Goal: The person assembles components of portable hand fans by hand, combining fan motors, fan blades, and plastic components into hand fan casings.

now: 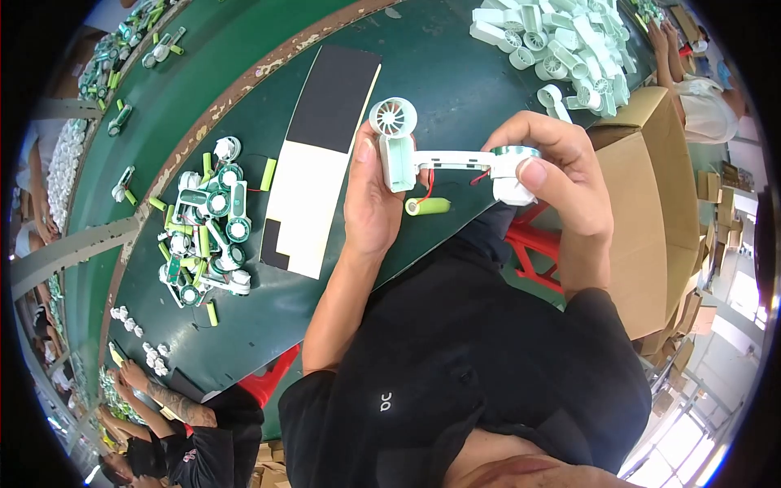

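My left hand (373, 195) is closed round a pale green plastic housing (397, 163), a hollow box-shaped shell with a round spoked grille at its top. Between the fingers and thumb of my right hand (561, 171) is a white fan assembly (512, 180) with a green ring. Its slim white bar (454, 160) reaches left to the housing; whether the two are joined or only touching, I cannot tell. Below the bar hangs a yellow-green battery cell (428, 206) on a red wire. Both hands are above the green table near its front edge.
Left of my hands lies a pile of wired fan assemblies (211, 220) with batteries. A black-and-cream board (313, 171) is between. Loose pale green housings (561, 49) are heaped at far right, beside an open cardboard box (643, 220). A co-worker's tattooed arm (175, 398) is at lower left.
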The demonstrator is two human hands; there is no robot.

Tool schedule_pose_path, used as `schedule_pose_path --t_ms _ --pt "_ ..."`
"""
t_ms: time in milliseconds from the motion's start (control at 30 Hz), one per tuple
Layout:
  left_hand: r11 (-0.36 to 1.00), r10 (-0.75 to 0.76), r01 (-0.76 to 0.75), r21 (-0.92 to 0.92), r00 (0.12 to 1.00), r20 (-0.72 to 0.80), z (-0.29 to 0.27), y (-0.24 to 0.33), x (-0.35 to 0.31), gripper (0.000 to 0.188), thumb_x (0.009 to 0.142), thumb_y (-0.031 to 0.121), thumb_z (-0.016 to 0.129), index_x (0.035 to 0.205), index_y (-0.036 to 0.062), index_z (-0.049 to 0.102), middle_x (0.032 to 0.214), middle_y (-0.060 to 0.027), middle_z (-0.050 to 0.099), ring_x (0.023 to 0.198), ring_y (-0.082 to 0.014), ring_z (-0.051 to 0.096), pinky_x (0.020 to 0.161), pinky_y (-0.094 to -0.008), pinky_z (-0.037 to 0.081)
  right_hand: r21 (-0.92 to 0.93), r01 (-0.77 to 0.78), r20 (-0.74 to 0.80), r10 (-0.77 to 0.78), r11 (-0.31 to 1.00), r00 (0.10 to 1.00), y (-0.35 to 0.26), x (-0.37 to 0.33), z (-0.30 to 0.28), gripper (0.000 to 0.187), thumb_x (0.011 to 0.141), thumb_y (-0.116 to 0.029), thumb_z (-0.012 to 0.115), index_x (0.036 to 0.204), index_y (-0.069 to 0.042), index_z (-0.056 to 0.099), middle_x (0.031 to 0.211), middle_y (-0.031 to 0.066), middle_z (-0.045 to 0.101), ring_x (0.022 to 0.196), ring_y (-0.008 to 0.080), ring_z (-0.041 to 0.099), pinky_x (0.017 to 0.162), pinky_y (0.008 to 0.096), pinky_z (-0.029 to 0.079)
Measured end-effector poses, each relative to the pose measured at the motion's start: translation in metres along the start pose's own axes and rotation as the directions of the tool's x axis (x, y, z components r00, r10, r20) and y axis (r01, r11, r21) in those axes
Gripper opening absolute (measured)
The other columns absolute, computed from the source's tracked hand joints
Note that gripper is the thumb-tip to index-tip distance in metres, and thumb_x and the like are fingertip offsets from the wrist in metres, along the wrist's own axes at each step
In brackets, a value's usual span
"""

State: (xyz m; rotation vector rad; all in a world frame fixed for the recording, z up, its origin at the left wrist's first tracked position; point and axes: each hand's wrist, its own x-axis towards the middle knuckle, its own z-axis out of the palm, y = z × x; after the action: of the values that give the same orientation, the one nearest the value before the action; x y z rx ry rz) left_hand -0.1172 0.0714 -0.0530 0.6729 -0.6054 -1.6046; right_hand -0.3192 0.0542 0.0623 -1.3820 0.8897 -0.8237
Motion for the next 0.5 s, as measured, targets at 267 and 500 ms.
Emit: schedule_pose_path --t_ms 267,500 --pt "0.996 0.090 -0.087 -0.028 0.987 0.133 -0.004 -0.006 -0.001 0.069 0.106 0.059 0.031 0.146 0.0032 0.036 0.113 -0.0120 0.056 0.081 -0.0270 0.065 0.073 -0.0402 0.054 0.024 -0.079 -0.117 0.081 0.997 0.990 0.009 0.014 0.004 0.034 0.103 -0.032 0.063 0.095 0.000 0.070 0.075 -0.0015 0.062 0.064 0.0040 0.054 0.058 0.0204 0.043" --pt "0.993 0.112 -0.117 0.022 0.981 0.156 -0.003 0.000 -0.003 0.061 0.104 0.045 0.040 0.150 0.0043 0.033 0.113 -0.0126 0.054 0.066 -0.0232 0.057 0.058 -0.0339 0.047 -0.158 -0.128 -0.245 0.087 0.979 0.966 0.021 0.014 -0.007 0.032 0.101 -0.034 0.069 0.094 -0.002 0.070 0.076 -0.0012 0.064 0.065 0.0041 0.054 0.059 0.0208 0.043"
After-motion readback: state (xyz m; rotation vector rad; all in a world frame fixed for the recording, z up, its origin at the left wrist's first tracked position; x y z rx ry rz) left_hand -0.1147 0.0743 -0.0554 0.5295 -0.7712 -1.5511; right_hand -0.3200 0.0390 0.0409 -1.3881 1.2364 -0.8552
